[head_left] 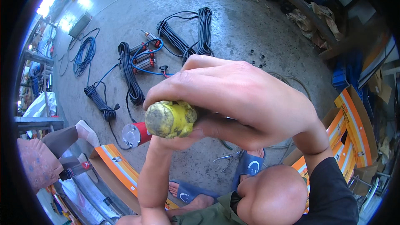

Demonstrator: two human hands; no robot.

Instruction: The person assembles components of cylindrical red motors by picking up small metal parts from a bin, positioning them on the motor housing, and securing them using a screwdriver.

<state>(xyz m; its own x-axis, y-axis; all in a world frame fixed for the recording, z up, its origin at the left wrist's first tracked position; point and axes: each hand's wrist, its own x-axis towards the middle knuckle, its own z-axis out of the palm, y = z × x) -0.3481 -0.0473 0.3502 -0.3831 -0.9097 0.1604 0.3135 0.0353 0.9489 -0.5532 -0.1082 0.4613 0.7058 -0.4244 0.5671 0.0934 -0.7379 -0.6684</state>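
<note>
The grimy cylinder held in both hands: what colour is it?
Yellow, smeared with dirt; the cylinder shows best in the head view.

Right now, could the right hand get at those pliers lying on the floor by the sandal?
Probably not as things stand. The right hand is wrapped around the dirty yellow cylinder, so its fingers are busy, and the pliers lie well below it on the concrete, beside the blue sandal. It would have to let go first.

The person wears a black sleeve [329,191], olive shorts [208,216] and blue sandals [189,191].
</note>
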